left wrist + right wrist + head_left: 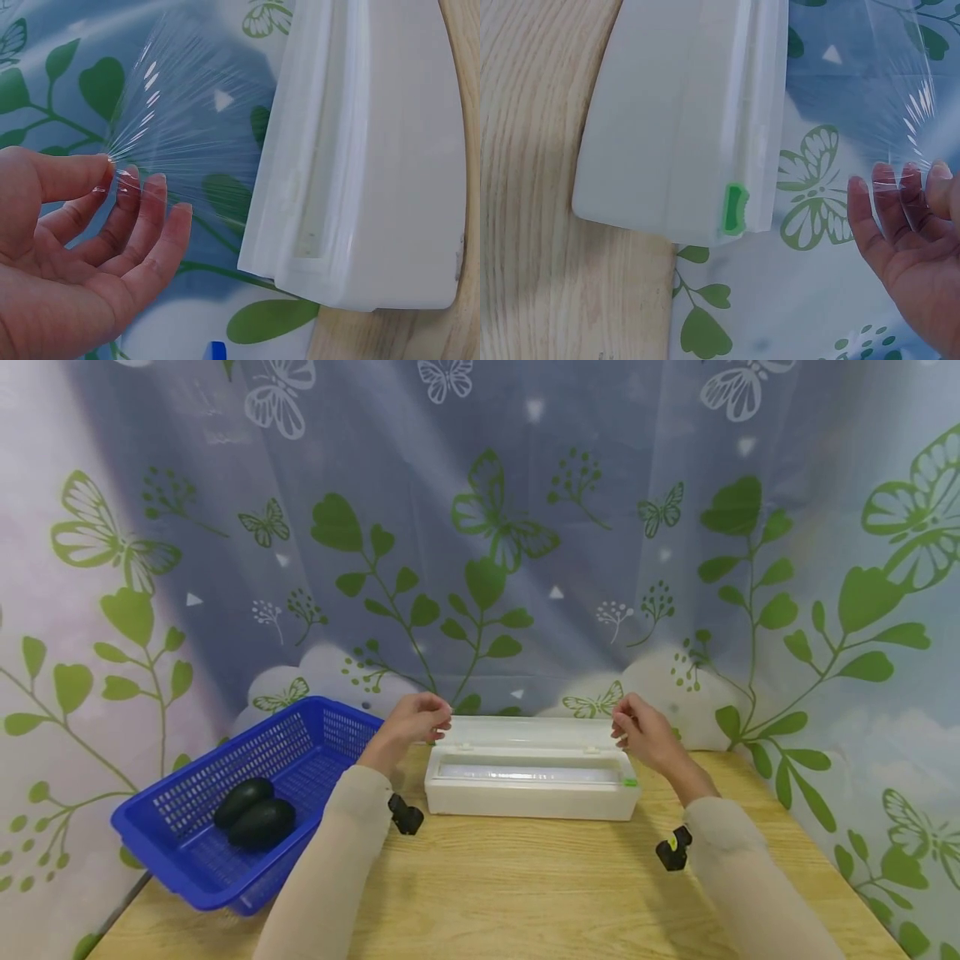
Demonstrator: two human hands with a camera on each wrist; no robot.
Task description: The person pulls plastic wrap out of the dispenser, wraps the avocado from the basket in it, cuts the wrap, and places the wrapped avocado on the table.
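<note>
A white cling film dispenser [532, 802] stands on the table with its lid [525, 731] raised and a film roll [528, 773] lying inside. My left hand [416, 718], by the lid's left end, pinches a corner of clear cling film [161, 112] between thumb and index finger. On the other side my right hand [643, 727] pinches the opposite corner of the film [911, 97]. The sheet stretches in creases from both pinches, above the dispenser's back. A green slide cutter [735, 208] sits at the dispenser's right end.
Left of the dispenser, a blue plastic basket [195, 893] holds two dark green oval fruits [261, 824], avocado-like. The wooden table [517, 893] meets a butterfly-and-leaf patterned curtain [420, 527] close behind the dispenser. Each wrist carries a small black camera [406, 815].
</note>
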